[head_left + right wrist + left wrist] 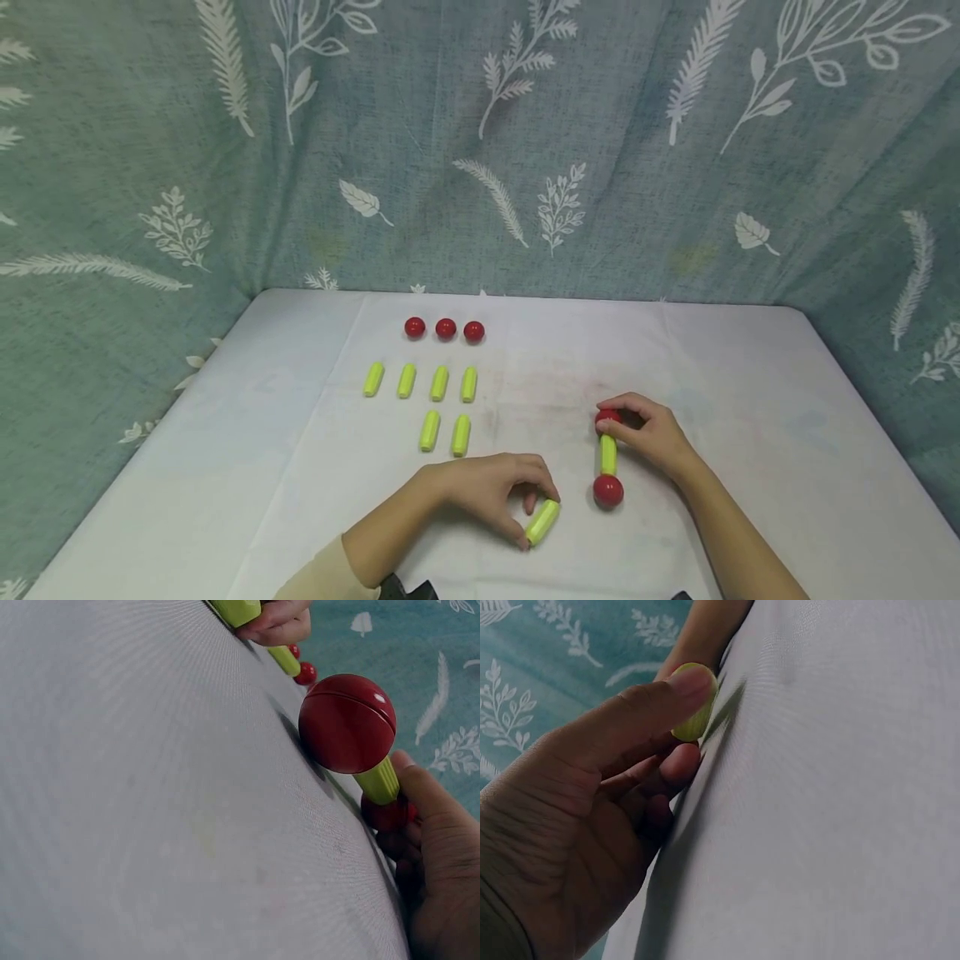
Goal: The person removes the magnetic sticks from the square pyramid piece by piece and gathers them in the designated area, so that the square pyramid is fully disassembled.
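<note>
Between thumb and fingertips, my left hand (pixel 498 492) pinches a yellow-green stick (pixel 542 523) by its two ends, low over the white cloth; the left wrist view shows the thumb on one end of the stick (pixel 696 720). My right hand (pixel 651 433) grips the far red ball (pixel 606 415) of a small dumbbell-like piece. A yellow-green stick (pixel 608 455) joins that ball to a nearer red ball (pixel 608 492). In the right wrist view the nearer ball (pixel 347 724) looms large with a groove round it, and the fingers partly hide the gripped ball (pixel 388 813).
Three red balls (pixel 446 328) stand in a row toward the back of the white table (pixel 300 517). In front of them lie several yellow-green sticks (pixel 439 383) in two rows, left of the hands. A patterned green curtain (pixel 420 150) hangs behind and at the sides.
</note>
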Action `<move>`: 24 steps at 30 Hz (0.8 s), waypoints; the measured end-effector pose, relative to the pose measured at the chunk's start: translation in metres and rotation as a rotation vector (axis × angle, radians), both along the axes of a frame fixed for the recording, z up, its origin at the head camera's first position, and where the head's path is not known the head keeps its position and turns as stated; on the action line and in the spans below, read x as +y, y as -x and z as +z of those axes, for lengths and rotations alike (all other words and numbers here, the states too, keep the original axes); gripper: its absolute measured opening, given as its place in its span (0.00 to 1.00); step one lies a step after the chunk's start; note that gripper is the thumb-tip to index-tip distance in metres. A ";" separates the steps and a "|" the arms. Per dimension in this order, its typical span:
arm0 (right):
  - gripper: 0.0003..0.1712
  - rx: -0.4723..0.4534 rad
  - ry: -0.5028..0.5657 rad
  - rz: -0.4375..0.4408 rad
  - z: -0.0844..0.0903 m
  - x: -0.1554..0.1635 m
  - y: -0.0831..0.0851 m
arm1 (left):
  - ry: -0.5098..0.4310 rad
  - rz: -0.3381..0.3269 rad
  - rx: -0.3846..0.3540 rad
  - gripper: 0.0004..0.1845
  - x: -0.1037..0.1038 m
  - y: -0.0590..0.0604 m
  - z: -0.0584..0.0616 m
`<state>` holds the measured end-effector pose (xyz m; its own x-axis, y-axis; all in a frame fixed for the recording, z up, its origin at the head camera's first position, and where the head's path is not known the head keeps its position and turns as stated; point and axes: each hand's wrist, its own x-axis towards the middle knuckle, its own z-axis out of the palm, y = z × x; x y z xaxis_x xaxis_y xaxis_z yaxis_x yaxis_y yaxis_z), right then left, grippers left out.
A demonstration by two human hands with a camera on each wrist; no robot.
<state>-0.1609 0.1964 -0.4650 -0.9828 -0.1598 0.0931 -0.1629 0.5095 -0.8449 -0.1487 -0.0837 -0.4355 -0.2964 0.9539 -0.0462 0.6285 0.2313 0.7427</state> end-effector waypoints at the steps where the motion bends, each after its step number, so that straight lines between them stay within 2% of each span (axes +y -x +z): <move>1: 0.20 -0.006 0.001 -0.002 0.000 0.000 0.000 | -0.001 0.007 -0.012 0.26 -0.001 -0.001 0.000; 7: 0.19 -0.006 0.022 0.010 -0.001 0.001 0.000 | -0.065 0.069 -0.071 0.25 -0.016 -0.007 -0.001; 16: 0.18 0.006 0.055 0.043 -0.003 0.003 0.001 | -0.183 0.132 0.015 0.26 -0.050 -0.012 0.005; 20: 0.18 -0.014 0.055 0.033 -0.002 0.003 0.001 | -0.195 0.185 0.048 0.27 -0.068 -0.011 0.006; 24: 0.19 -0.029 0.058 0.030 -0.001 0.002 0.000 | -0.193 0.255 0.044 0.28 -0.086 -0.014 0.007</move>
<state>-0.1606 0.1989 -0.4662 -0.9800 -0.1843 0.0751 -0.1528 0.4544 -0.8776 -0.1347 -0.1699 -0.4281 -0.5247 0.8385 0.1468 0.6009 0.2428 0.7615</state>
